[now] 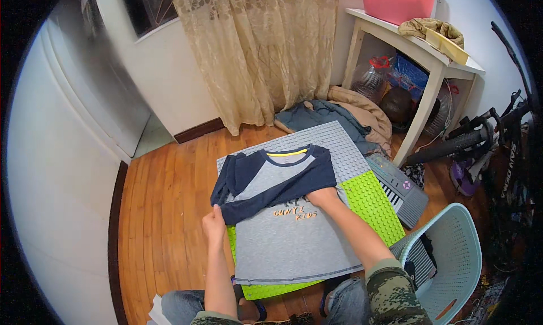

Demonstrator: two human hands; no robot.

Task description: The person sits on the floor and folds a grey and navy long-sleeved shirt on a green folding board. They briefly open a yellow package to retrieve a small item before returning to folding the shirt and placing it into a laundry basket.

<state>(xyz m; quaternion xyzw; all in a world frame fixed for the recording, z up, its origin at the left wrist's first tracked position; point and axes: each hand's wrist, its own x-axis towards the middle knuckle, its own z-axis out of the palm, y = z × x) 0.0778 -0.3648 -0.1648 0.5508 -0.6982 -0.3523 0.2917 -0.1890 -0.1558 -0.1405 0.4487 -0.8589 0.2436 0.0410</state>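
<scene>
A grey long-sleeved shirt [288, 243] with navy sleeves and yellow tape inside its collar lies spread on a small table topped with grey and lime-green studded plates [370, 197]. One navy sleeve [277, 196] stretches across the chest toward the left; the other sleeve lies bunched at the left shoulder. My left hand [214, 226] is closed in a pinch on the cuff end at the shirt's left edge. Against the sleeve's lower edge at the right side is my right hand [321, 197], its fingers mostly hidden by the navy cloth.
A light-blue plastic basket [461, 240] with cloth inside stands close on the right. Beyond the table are a keyboard instrument [404, 192], a heap of jackets [362, 113] and a white side table [432, 90] bearing a pink tub [399, 1]. A bicycle [500, 127] leans at far right.
</scene>
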